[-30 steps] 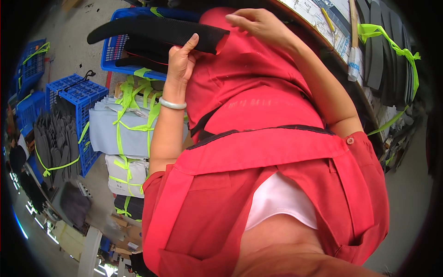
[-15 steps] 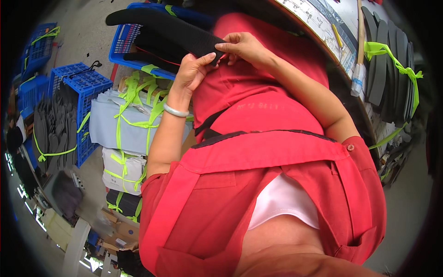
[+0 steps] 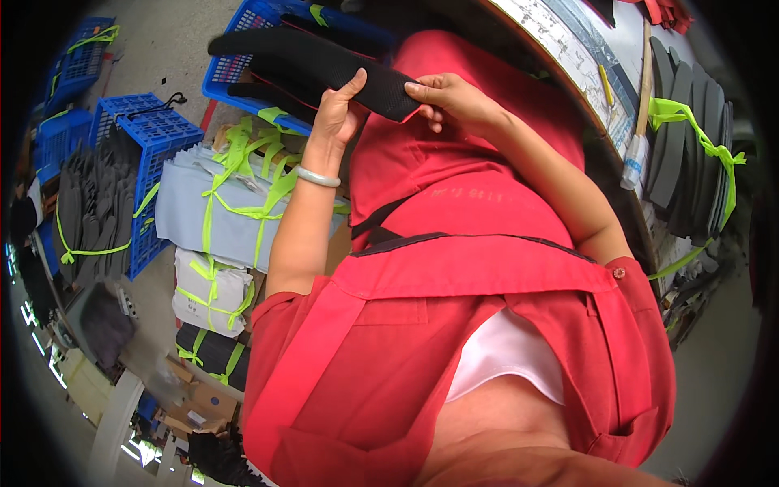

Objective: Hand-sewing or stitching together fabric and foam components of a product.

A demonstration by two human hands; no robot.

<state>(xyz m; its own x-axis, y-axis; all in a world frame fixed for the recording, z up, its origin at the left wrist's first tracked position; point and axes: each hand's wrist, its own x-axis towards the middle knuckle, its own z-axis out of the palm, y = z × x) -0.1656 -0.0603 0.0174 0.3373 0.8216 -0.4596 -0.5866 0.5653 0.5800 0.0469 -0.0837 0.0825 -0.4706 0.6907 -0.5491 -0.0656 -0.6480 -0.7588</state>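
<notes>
Both my hands are on a long black insole [image 3: 320,65] with a ribbed mesh surface and a thin red edge. Its rounded far end points left, over the blue crate. My left hand [image 3: 341,112] grips it from below near the middle, thumb on top. At the near right corner my right hand [image 3: 445,99] pinches the end between thumb and fingers. The corner shows a red underside. More dark pieces lie beneath it in a blue plastic crate [image 3: 217,71], partly hidden by the held one.
On my left stand a tied stack of pale grey-blue sheets [image 3: 185,203], a white tied package [image 3: 195,280] and a blue crate [image 3: 150,130] beside bundled grey pieces [image 3: 93,211]. A worktable [image 3: 552,40] runs along my right, with a yellow pen [image 3: 606,85] and tied grey strips [image 3: 690,122].
The insole has shifted slightly right and down, and its near end has turned to show a red edge. My left hand has moved a little right and my right hand has moved right along with it.
</notes>
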